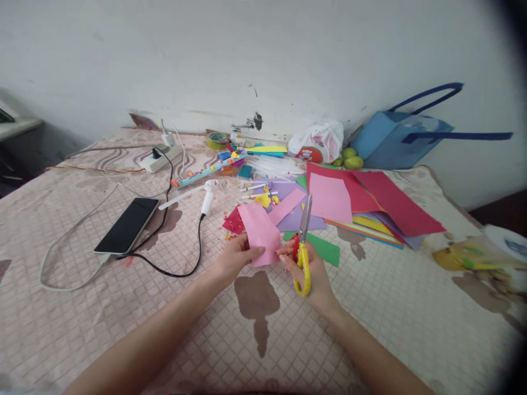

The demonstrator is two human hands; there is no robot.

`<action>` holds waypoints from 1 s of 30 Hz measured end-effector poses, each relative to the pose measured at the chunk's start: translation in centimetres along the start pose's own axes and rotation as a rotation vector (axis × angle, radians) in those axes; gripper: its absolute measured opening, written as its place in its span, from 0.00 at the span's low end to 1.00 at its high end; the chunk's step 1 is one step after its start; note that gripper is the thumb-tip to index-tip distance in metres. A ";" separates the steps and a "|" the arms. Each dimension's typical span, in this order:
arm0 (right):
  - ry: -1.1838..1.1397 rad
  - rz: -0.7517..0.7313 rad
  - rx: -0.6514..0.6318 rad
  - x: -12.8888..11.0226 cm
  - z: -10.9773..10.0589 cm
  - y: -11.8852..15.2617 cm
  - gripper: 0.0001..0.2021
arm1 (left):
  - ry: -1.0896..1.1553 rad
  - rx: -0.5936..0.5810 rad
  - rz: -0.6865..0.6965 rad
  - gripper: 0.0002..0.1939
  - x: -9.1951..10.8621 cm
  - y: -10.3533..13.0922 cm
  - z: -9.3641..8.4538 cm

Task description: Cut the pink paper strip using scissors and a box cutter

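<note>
At the frame's centre, the left hand [237, 256] pinches the pink paper [260, 230] and the right hand [318, 280] holds the scissors [303, 249] in its grip, so the paper work seems partly done: yellow pieces [263, 199] look already cut, while larger red sheets [401, 200] right of centre appear uncut.

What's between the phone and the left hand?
Black cable on the checked tablecloth lies between the phone and left hand, in the head view.

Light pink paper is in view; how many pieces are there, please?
3: a piece in the left hand, a strip beyond it on purple paper, and a sheet overlapping red paper to the right. Others may be hidden.
</note>
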State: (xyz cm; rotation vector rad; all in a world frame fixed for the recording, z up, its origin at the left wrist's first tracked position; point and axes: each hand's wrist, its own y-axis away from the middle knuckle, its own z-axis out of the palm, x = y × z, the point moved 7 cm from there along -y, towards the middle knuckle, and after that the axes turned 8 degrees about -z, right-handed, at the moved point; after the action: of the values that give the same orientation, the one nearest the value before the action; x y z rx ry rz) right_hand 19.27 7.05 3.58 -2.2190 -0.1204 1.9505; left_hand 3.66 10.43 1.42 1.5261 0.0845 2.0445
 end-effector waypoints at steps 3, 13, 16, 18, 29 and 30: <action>0.006 0.025 -0.012 0.1 0.1 0.1 0.14 | 0.021 -0.012 -0.023 0.23 -0.4 -0.2 -0.1; -0.015 0.073 0.009 0.3 -0.2 0.0 0.14 | 0.041 -0.003 -0.048 0.21 -0.8 -0.4 -0.3; -0.031 0.077 0.001 0.5 -0.1 0.0 0.15 | 0.046 0.005 -0.043 0.21 -0.7 -0.4 -0.4; -0.036 0.062 0.015 0.5 -0.2 0.0 0.15 | 0.054 0.016 -0.039 0.21 -0.7 -0.3 -0.5; -0.037 0.082 0.062 0.4 -0.3 0.1 0.16 | 0.070 0.022 -0.027 0.23 -0.5 -0.1 -0.3; -0.047 0.089 0.061 0.5 -0.2 0.1 0.17 | 0.071 0.021 -0.027 0.23 -0.5 -0.1 -0.2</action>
State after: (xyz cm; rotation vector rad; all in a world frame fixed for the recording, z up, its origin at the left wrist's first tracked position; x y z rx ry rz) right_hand 19.56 7.04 3.13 -2.1762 0.0326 2.0238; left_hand 3.55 10.31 0.90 1.4569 0.1543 2.0829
